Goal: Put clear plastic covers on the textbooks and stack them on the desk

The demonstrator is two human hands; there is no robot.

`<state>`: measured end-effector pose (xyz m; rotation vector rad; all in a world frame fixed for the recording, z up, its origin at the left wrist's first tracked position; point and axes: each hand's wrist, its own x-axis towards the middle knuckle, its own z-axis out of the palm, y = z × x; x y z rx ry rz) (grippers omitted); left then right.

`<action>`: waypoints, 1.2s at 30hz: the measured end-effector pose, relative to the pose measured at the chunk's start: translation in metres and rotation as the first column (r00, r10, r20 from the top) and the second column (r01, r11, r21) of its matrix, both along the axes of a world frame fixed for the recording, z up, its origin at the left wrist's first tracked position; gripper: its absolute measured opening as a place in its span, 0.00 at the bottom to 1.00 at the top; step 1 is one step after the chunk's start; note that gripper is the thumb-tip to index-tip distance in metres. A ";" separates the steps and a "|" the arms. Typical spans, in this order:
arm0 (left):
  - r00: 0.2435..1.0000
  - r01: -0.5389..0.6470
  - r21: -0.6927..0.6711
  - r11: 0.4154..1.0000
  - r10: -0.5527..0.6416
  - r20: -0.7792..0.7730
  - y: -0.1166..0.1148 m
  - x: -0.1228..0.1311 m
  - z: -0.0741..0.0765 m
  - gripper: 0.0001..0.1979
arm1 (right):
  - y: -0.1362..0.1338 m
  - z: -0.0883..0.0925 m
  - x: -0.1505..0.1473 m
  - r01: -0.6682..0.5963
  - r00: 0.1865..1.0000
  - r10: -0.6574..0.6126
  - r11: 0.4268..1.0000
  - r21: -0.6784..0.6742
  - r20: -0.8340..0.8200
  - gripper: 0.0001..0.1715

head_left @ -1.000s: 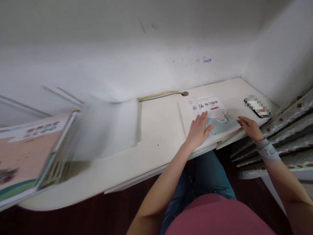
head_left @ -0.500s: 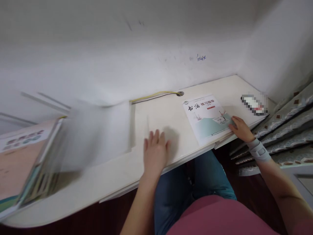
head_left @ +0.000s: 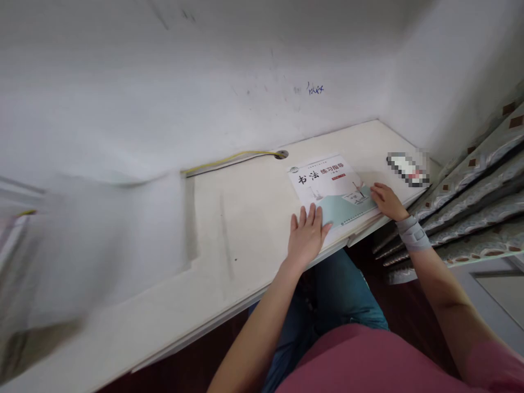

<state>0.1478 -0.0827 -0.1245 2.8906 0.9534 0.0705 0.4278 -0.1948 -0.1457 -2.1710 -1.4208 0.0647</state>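
flat booklet [head_left: 329, 188], between left hand [head_left: 306, 239] and right hand [head_left: 388, 202]

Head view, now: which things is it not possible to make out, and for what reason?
All in the head view:
Booklet: near left corner hidden by the left hand; its smallest print is too small to read.
Phone-like object: face covered by pixelation.
Items at far left: blurred, cut off by the left edge.
Patterned fabric: cut off by the right edge.
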 end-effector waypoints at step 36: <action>0.956 -0.008 -0.187 0.982 0.062 0.286 0.001 -0.008 0.006 0.22 | 0.046 0.035 -0.062 0.046 0.997 -0.057 0.977 0.210 0.045 0.28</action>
